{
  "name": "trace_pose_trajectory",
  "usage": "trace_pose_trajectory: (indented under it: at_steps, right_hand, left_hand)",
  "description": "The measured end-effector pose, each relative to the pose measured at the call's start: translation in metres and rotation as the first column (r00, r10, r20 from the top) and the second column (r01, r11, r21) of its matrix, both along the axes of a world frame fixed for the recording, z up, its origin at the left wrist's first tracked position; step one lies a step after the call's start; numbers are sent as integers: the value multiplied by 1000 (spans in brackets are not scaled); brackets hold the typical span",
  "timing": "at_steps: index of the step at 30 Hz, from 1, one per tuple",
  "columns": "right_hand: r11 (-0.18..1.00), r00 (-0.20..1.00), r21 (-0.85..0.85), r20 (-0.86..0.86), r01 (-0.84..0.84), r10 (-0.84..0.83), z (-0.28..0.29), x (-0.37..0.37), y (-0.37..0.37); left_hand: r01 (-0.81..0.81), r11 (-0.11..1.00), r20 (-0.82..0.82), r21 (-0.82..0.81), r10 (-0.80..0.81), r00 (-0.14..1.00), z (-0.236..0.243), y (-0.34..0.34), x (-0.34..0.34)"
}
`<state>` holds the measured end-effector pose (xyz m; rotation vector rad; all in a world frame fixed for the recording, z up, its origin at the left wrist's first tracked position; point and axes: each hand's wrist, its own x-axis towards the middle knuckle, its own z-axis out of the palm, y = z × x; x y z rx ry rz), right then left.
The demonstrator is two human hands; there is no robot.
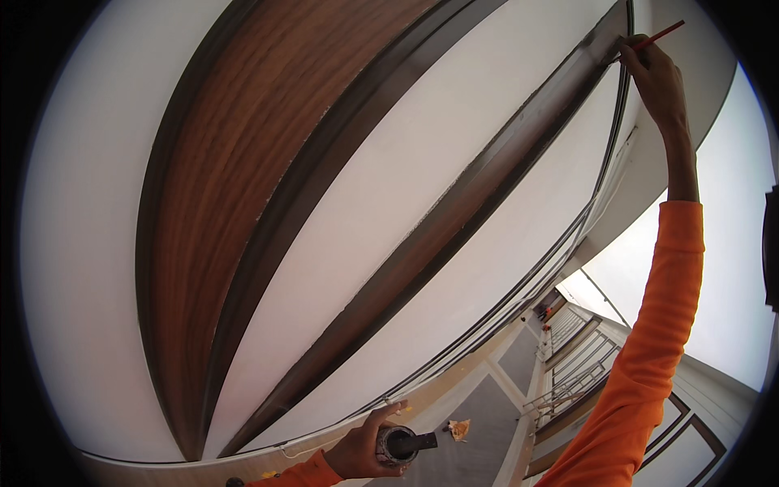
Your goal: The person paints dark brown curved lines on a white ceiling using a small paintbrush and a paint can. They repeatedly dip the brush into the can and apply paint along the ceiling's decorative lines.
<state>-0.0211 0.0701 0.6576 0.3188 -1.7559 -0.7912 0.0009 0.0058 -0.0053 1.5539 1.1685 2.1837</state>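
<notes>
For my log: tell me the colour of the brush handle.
Red: the brush handle in the right hand, head view.

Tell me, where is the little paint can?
In the head view, the paint can sits low at the bottom centre, held in the left hand, below the dark painted stripe.

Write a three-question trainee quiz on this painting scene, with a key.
1. True or false: the right hand holds a red-handled brush against the dark trim strip.
2. What does the left hand hold? A) roller B) small dark tin C) tape
3. What colour is the sleeve on the raised arm?

Key: 1 true; 2 B; 3 orange.
</notes>
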Motion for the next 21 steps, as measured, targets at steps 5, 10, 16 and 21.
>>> trace_pose_trajectory:
  at_steps: [5, 10, 16, 21]
  right_hand:
    - [997, 1000, 74, -25, 0, 2, 3, -2, -1]
    - [992, 999, 123, 37, -29, 24, 1, -5, -2]
    - [998, 996, 70, 91, 11, -17, -5, -9, -6]
    - [996, 999, 87, 18, 27, -29, 0, -11, -4]
  left_hand:
    - [-11, 1000, -6, 17, 11, 1000, -2, 1, 0]
    - [25, 1000, 6, 16, -25, 1000, -2, 4, -5]
    - [22, 1000, 8, 9, -22, 1000, -3, 7, -11]
    - [18, 1000, -7, 15, -18, 1000, -2, 5, -13]
